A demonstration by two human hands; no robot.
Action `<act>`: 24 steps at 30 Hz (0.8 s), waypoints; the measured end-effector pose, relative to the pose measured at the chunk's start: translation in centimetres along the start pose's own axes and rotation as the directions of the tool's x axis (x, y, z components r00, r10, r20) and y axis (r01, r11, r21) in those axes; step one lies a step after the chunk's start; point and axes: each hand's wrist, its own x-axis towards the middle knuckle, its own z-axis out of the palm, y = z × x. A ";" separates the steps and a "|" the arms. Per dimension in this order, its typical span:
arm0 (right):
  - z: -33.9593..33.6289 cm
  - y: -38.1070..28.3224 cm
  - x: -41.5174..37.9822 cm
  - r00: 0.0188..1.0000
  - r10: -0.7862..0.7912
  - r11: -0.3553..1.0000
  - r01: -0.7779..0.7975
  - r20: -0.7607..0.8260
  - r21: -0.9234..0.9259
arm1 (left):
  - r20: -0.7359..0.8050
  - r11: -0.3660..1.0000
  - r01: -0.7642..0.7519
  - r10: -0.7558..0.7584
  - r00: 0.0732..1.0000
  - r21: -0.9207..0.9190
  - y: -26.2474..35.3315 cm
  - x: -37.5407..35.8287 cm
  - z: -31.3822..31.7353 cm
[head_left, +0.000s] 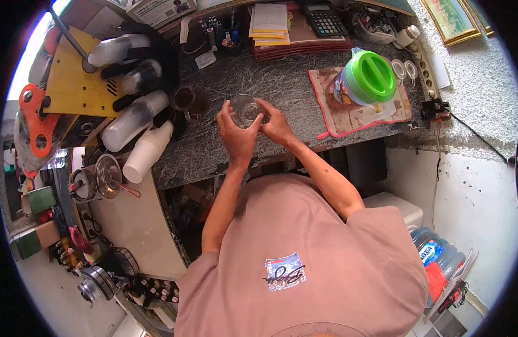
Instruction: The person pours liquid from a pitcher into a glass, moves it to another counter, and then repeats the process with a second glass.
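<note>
There's a scratched-up dark countertop [275, 76] mid-frame, bumpy white wall [472, 84] on the right, framed painting [450, 21] upper right, bright light [30, 59] upper left.

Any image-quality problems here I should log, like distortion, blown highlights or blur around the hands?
Head view overall: strong wide-angle bending, black rounded corners; head view, upper left: blown-out white light beyond the yellow box; head view, centre: left hand and right hand show no obvious motion blur, but the clear glass between them has low contrast against the dark streaked tabletop.
</note>
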 end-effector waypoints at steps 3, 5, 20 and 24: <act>-0.2 0.2 0.7 0.999 0.023 1.000 -0.023 0.026 0.009 | -0.025 1.000 0.010 -0.009 1.000 0.015 0.1 0.0 0.5; -0.2 0.5 1.0 0.998 0.050 0.998 -0.049 0.049 -0.029 | -0.017 0.999 0.046 -0.045 0.999 0.022 0.5 0.0 0.8; -0.7 2.3 0.9 0.975 -0.115 0.992 0.105 -0.188 -0.063 | 0.043 0.988 0.126 -0.123 0.991 -0.091 0.2 -0.3 2.1; -7.1 -4.5 -4.4 0.787 -0.356 0.906 0.159 -0.504 -0.392 | 0.094 0.893 0.270 -0.254 0.963 -0.360 1.0 -2.0 1.0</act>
